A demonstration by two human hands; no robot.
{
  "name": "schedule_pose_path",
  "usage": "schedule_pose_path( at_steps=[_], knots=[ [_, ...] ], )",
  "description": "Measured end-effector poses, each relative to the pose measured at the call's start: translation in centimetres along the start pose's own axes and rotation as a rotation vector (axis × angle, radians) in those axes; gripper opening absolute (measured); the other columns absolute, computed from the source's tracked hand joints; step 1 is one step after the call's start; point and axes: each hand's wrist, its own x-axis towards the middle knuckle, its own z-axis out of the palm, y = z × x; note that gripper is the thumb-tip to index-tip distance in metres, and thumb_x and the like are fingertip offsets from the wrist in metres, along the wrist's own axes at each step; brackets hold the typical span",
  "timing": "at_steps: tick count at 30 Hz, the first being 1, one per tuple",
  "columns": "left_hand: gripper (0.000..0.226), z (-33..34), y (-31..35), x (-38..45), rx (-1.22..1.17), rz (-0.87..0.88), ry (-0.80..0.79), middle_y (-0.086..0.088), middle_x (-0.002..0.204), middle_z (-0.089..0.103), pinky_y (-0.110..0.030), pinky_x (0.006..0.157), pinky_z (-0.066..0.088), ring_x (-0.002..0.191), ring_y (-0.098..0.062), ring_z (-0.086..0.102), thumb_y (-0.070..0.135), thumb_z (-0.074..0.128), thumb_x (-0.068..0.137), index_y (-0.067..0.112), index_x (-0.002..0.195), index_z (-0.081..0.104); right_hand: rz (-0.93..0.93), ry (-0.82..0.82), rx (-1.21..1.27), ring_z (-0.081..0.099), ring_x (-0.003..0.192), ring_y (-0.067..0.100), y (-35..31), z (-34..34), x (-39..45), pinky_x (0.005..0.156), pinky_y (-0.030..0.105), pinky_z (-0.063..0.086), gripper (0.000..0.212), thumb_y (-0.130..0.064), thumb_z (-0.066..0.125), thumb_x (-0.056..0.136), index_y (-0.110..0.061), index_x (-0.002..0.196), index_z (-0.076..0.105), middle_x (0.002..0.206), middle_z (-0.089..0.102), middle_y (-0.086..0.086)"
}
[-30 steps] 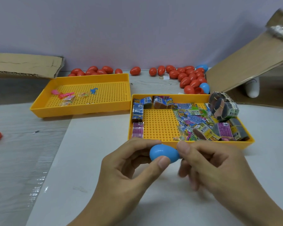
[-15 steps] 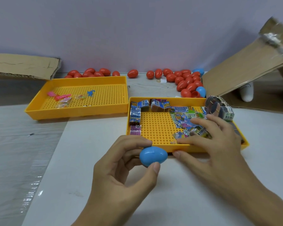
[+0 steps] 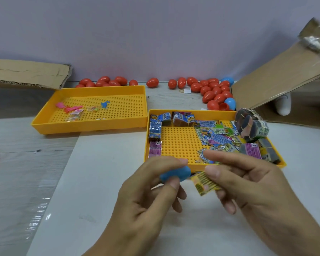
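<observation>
Holding the small blue plastic egg [image 3: 175, 174] in the left hand [image 3: 146, 200], is that right?

Yes. Thumb and curled fingers pinch it above the white tabletop [image 3: 100, 200], just on the near side of the near yellow perforated plastic tray [image 3: 146, 137].

And the right hand [image 3: 248, 187]?

It pinches a small yellow printed paper slip [image 3: 205, 182] between thumb and forefinger, just right of the egg. Whether the two touch, I cannot tell.

Which step is this?

I judge it to be the filling step. The slip resembles the loose pile of printed paper slips [image 3: 218, 137] in that tray. The egg looks closed, though blur hides any seam.

What does the next move call for?

Probably parting the egg's halves without dropping the slip, then folding the paper small enough to tuck inside. The slip is flimsy, so it needs a light pinch. The egg is smooth, so it needs a firmer one.
</observation>
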Motion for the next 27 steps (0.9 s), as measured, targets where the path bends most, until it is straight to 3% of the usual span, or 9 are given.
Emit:
schedule_pose_path(
  at_steps=[2, 7, 11, 17, 23, 27],
  knots=[
    [0.03, 0.0, 0.0, 0.1, 0.055, 0.028, -0.048, 0.001, 0.116, 0.062, -0.029, 0.058, 0.056, 0.071, -0.024, 0.067, 0.019, 0.049, 0.095, 0.029, 0.109, 0.073, 0.057, -0.011, 0.0, 0.057, 0.042, 0.015, 0.2, 0.4, -0.2, 0.034, 0.019, 0.038, 0.064, -0.045, 0.095, 0.041, -0.015, 0.095, 0.079, 0.056, 0.063, 0.009],
    [0.027, -0.2, 0.2, 0.1, 0.117, -0.042, -0.066, 0.005, 0.114, 0.06, -0.027, 0.063, 0.056, 0.073, -0.023, 0.067, 0.027, 0.049, 0.093, 0.027, 0.099, 0.075, 0.016, 0.039, -0.063, 0.062, 0.041, 0.022, 0.1, 1.0, -0.6, 0.031, 0.02, 0.038, 0.031, -0.03, 0.08, 0.057, -0.019, 0.086, 0.077, 0.055, 0.066, 0.014],
    [0.022, 0.0, 0.7, 0.2, 0.068, -0.124, -0.042, 0.008, 0.107, 0.061, -0.023, 0.063, 0.054, 0.073, -0.02, 0.067, 0.041, 0.059, 0.085, 0.029, 0.093, 0.075, -0.035, 0.052, -0.064, 0.062, 0.041, 0.023, 0.0, 1.2, -0.8, 0.033, 0.022, 0.04, 0.026, -0.029, 0.078, 0.06, -0.018, 0.083, 0.076, 0.056, 0.066, 0.017],
    [0.011, 0.2, 0.4, 0.2, 0.054, -0.126, -0.041, 0.009, 0.106, 0.061, -0.02, 0.063, 0.052, 0.081, -0.016, 0.067, 0.035, 0.07, 0.078, 0.026, 0.082, 0.073, -0.044, 0.022, -0.078, 0.068, 0.049, 0.028, 0.0, 1.3, -1.0, 0.036, 0.024, 0.046, 0.022, -0.029, 0.075, 0.063, -0.017, 0.082, 0.074, 0.061, 0.07, 0.018],
    [0.013, -0.2, 0.2, 0.2, 0.018, -0.138, 0.023, 0.01, 0.107, 0.061, -0.022, 0.06, 0.053, 0.086, -0.019, 0.066, 0.036, 0.071, 0.076, 0.025, 0.083, 0.074, -0.155, 0.072, -0.233, 0.069, 0.066, 0.013, -0.2, 0.9, -0.9, 0.05, 0.022, 0.055, 0.017, -0.029, 0.072, 0.067, -0.019, 0.08, 0.075, 0.085, 0.077, 0.001],
    [0.022, 0.0, 0.3, 0.0, 0.071, -0.056, 0.064, 0.004, 0.113, 0.059, -0.026, 0.063, 0.055, 0.081, -0.022, 0.066, 0.033, 0.078, 0.071, 0.028, 0.093, 0.073, -0.176, 0.107, -0.246, 0.055, 0.048, 0.011, -0.4, 0.8, -0.9, 0.043, 0.022, 0.047, 0.02, -0.037, 0.072, 0.064, -0.023, 0.078, 0.075, 0.072, 0.071, -0.002]
  ],
)
